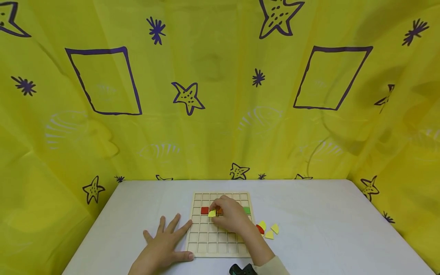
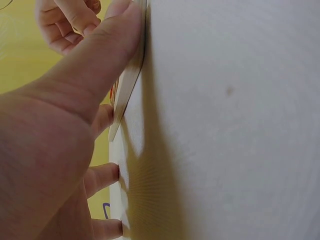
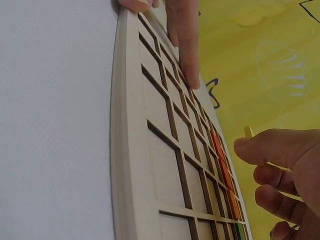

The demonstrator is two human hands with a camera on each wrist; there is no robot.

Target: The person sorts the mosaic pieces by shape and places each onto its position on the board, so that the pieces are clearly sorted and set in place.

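Note:
A wooden grid board (image 1: 203,248) lies on the white table. Set in one row of its cells are a red tile (image 1: 204,210), an orange tile (image 1: 220,211) and a green tile (image 1: 247,210); my right hand covers part of that row. Between thumb and fingers, the right hand (image 1: 230,215) pinches a small yellow piece (image 1: 212,213). The right wrist view shows this yellow piece (image 3: 248,131) edge-on, raised off the board. My left hand (image 1: 163,244) lies with fingers spread at the board's left side, its thumb and a finger touching the edge.
Right of the board lie several loose yellow pieces (image 1: 274,228) and a red piece (image 1: 260,229), close to my right forearm. A black object (image 1: 242,269) shows at the bottom of the head view. Behind the table hangs a yellow patterned curtain (image 1: 213,133).

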